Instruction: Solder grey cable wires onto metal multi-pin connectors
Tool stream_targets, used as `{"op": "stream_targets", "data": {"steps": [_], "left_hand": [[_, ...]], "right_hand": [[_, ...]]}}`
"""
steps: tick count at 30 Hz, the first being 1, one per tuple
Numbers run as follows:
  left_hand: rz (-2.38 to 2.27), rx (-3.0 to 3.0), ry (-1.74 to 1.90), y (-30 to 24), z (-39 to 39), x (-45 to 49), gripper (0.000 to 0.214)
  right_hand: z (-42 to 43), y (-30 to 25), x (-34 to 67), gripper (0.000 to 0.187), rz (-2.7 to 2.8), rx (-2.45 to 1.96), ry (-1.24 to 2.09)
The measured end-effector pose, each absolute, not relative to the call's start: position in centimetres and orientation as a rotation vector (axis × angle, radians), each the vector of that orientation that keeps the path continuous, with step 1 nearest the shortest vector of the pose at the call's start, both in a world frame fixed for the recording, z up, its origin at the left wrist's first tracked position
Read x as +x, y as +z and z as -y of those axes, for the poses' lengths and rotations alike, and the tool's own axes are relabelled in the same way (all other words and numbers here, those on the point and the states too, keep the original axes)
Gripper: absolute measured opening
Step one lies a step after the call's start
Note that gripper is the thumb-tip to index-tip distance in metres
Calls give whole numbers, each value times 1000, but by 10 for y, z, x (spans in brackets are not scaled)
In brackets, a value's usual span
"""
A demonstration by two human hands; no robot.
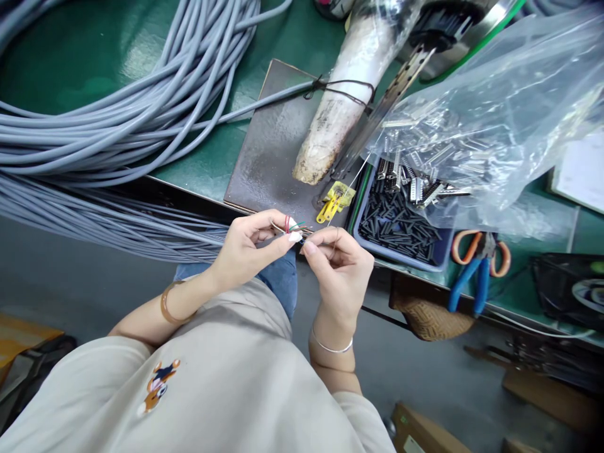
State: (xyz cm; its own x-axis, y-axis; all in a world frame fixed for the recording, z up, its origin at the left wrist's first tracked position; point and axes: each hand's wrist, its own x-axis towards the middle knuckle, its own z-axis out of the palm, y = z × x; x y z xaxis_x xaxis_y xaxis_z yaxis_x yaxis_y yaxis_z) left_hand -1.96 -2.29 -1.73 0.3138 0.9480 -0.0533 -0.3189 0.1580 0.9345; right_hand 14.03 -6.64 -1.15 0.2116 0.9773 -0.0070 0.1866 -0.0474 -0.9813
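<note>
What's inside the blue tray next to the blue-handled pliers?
The blue tray holds a heap of short black tubes, with a few metal connectors at its far end. The clear plastic bag drapes over that end, hiding its back corner.

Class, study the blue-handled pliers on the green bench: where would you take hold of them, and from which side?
Take the two blue handles of the pliers together, coming from the near edge of the bench. The handles splay toward that edge and lie bare, while the head points away, overlapping an orange-handled tool.
</note>
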Motion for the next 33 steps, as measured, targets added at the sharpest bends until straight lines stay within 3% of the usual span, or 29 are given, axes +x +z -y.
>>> {"op": "stream_targets", "data": {"steps": [7, 10, 14, 16, 18, 20, 22, 25, 29, 33], "left_hand": [[-876, 1243, 939, -11, 27, -21, 11], [-871, 1277, 866, 2, 23, -24, 10], [-538, 1445, 589, 34, 15, -39, 9], [-254, 1484, 343, 48, 13, -48, 17], [-77, 1407, 235, 54, 14, -55, 19], [-106, 1239, 326, 50, 17, -56, 14], [-302, 990, 550, 38, 18, -51, 7], [-596, 591, 825, 17, 13, -37, 20], [-765, 461, 879, 2, 5, -28, 28], [-756, 497, 863, -1, 4, -30, 26]], "right_hand": [[70, -7, 144, 20, 1329, -1487, 775], [75, 2, 148, 20, 1495, -1388, 379], [84, 25, 167, 18, 1264, -1297, -66], [89, 37, 186, 28, 1432, -1481, 74], [91, 45, 211, 23, 1737, -1749, 249], [88, 47, 236, 13, 1851, -1992, 173], [77, 43, 258, 19, 1835, -2151, -89], [50, 32, 278, 13, 1677, -2319, -282], [10, 14, 287, 11, 1617, -2262, -323], [-14, 3, 291, 19, 1676, -2120, -134]]}}
